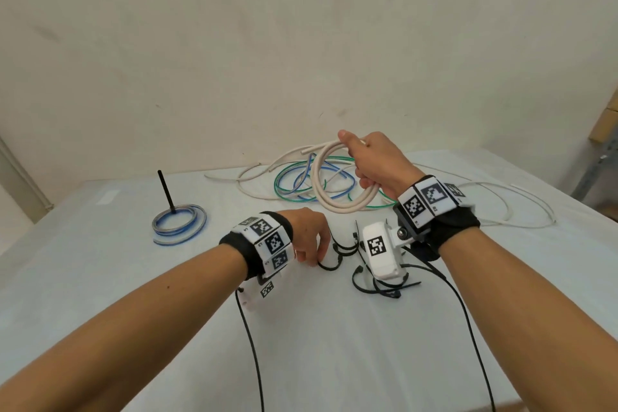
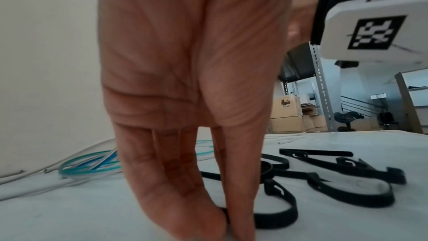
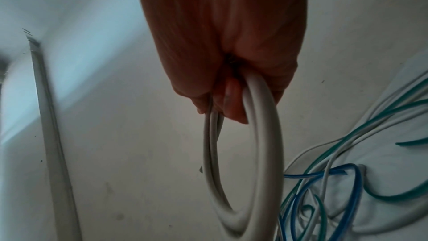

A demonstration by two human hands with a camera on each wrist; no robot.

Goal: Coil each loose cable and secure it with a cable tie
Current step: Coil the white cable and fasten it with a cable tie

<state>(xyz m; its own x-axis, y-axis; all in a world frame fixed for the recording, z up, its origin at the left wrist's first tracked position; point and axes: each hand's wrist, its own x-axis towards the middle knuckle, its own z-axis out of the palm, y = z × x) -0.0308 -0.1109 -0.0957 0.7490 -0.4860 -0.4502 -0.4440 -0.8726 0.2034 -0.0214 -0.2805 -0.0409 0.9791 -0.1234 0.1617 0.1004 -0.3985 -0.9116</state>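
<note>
the right hand point(image 1: 374, 160) grips the coiled beige cable point(image 1: 337, 191) upright, right of centre in the head view. lower left of it, the left hand point(image 1: 309, 237) pinches a black cable tie point(image 1: 329, 265) on the table point(image 1: 133, 278). so the tie must travel up and right to the coil's open ring.

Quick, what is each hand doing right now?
Left hand: pinching a black cable tie on the table.
Right hand: closed round a coiled white cable, held up off the table.
</note>
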